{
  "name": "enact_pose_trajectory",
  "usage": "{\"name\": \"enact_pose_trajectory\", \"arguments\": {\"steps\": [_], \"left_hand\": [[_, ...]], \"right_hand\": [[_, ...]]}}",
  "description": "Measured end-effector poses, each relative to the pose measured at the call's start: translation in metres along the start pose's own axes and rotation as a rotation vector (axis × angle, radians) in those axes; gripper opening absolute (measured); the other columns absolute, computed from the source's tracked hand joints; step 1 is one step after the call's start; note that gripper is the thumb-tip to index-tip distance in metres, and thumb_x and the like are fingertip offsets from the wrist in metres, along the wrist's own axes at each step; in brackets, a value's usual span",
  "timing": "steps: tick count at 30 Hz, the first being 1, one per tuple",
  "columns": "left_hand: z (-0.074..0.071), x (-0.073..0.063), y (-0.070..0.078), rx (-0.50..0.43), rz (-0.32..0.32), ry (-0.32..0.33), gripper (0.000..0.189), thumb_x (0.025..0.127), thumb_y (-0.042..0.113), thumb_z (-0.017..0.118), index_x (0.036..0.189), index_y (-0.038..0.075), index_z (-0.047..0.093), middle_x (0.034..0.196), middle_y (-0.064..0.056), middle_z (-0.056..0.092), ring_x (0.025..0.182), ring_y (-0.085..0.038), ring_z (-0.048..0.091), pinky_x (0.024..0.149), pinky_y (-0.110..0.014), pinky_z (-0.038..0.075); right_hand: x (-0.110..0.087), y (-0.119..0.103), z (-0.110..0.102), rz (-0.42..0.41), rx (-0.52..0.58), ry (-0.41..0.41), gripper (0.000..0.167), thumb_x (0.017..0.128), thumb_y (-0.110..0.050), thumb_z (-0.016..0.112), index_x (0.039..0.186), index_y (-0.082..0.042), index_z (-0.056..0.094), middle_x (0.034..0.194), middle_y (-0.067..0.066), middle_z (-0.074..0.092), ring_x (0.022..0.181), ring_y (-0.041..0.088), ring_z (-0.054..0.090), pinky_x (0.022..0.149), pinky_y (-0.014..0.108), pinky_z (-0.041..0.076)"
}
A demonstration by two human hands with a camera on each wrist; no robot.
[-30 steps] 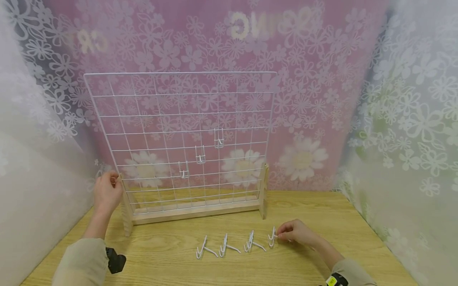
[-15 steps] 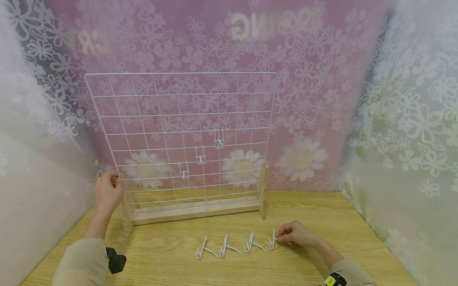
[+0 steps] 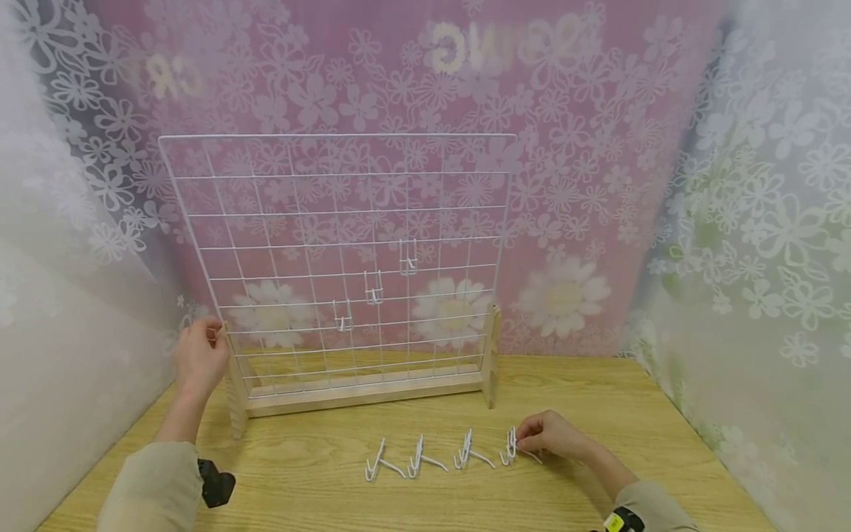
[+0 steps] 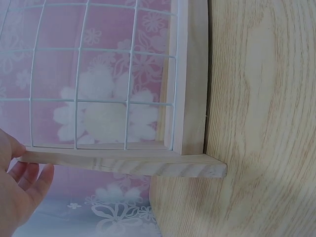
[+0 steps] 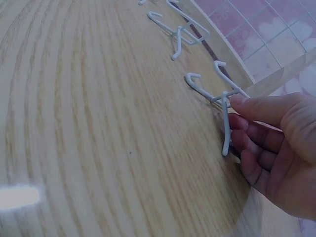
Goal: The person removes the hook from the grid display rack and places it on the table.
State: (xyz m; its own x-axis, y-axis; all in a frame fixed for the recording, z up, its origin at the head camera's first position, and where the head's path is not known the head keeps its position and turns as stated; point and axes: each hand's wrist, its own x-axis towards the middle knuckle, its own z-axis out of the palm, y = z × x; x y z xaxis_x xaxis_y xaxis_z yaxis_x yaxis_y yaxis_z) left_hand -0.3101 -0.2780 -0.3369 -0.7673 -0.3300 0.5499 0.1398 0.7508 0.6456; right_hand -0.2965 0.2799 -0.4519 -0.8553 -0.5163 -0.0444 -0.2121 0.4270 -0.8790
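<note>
At the right end of a row on the table, my right hand (image 3: 555,436) pinches a white wire hook (image 3: 510,445) between thumb and fingers. In the right wrist view this hook (image 5: 225,123) has its two curled ends and its prong showing; my fingers hide part of it. My left hand (image 3: 202,358) grips the top of the left side post (image 4: 148,165) of a wooden stand (image 3: 366,397), thumb on one side and fingers on the other. The stand holds a white wire grid panel (image 3: 337,136) upright.
Three hooks hang on the grid in a diagonal: a lower one (image 3: 343,324), a middle one (image 3: 374,298) and an upper one (image 3: 408,268). Three more lie on the wooden table (image 3: 319,495), in front of the stand: left (image 3: 379,464), middle (image 3: 417,459), right (image 3: 467,452).
The hook in my right hand has turned, so more of its wire frame and its prong shows. The right hand has barely shifted. My left hand keeps its place on the post.
</note>
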Motion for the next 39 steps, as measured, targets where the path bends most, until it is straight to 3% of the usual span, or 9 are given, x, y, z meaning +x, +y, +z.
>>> {"name": "enact_pose_trajectory", "arguments": {"steps": [7, 13, 21, 27, 39], "left_hand": [[0.0, 0.0, -0.001, -0.003, -0.003, -0.01, 0.024, 0.088, 0.001, 0.044, 0.109, -0.011, 0.049, 0.096, -0.027, 0.047, 0.091, -0.041, 0.044, 0.077, -0.052, 0.035], [-0.001, 0.001, 0.0, -0.003, 0.005, -0.012, 0.025, 0.087, 0.001, 0.044, 0.109, -0.011, 0.048, 0.095, -0.027, 0.047, 0.089, -0.04, 0.044, 0.076, -0.052, 0.035], [-0.001, 0.002, 0.0, -0.003, -0.007, -0.016, 0.025, 0.086, 0.001, 0.044, 0.109, -0.011, 0.049, 0.096, -0.028, 0.047, 0.091, -0.041, 0.044, 0.077, -0.051, 0.036], [-0.001, 0.002, 0.0, 0.0, -0.002, -0.007, 0.025, 0.086, 0.0, 0.045, 0.108, -0.011, 0.049, 0.096, -0.028, 0.048, 0.091, -0.041, 0.044, 0.077, -0.052, 0.036], [0.0, 0.001, -0.002, 0.012, 0.001, -0.006, 0.023, 0.086, 0.0, 0.046, 0.107, -0.01, 0.05, 0.096, -0.027, 0.048, 0.09, -0.041, 0.045, 0.078, -0.052, 0.036]], "right_hand": [[-0.001, -0.006, -0.009, 0.009, 0.014, -0.012, 0.017, 0.084, -0.006, 0.063, 0.093, 0.009, 0.063, 0.08, 0.006, 0.064, 0.067, 0.011, 0.055, 0.055, 0.024, 0.046], [0.001, -0.014, -0.018, 0.016, -0.048, 0.024, 0.017, 0.086, -0.009, 0.062, 0.094, 0.005, 0.063, 0.077, 0.013, 0.062, 0.063, 0.016, 0.053, 0.052, 0.029, 0.045], [0.011, -0.03, -0.025, 0.035, -0.091, 0.073, 0.026, 0.089, -0.013, 0.06, 0.102, 0.009, 0.058, 0.081, 0.005, 0.059, 0.071, 0.018, 0.051, 0.059, 0.035, 0.046], [0.018, -0.047, -0.028, 0.02, -0.132, 0.09, 0.025, 0.091, -0.015, 0.058, 0.103, 0.006, 0.06, 0.087, 0.012, 0.061, 0.075, 0.021, 0.053, 0.065, 0.042, 0.047], [0.032, -0.069, -0.034, 0.039, -0.148, 0.155, 0.026, 0.094, -0.022, 0.054, 0.104, 0.002, 0.06, 0.088, 0.008, 0.061, 0.08, 0.027, 0.056, 0.067, 0.041, 0.048]]}}
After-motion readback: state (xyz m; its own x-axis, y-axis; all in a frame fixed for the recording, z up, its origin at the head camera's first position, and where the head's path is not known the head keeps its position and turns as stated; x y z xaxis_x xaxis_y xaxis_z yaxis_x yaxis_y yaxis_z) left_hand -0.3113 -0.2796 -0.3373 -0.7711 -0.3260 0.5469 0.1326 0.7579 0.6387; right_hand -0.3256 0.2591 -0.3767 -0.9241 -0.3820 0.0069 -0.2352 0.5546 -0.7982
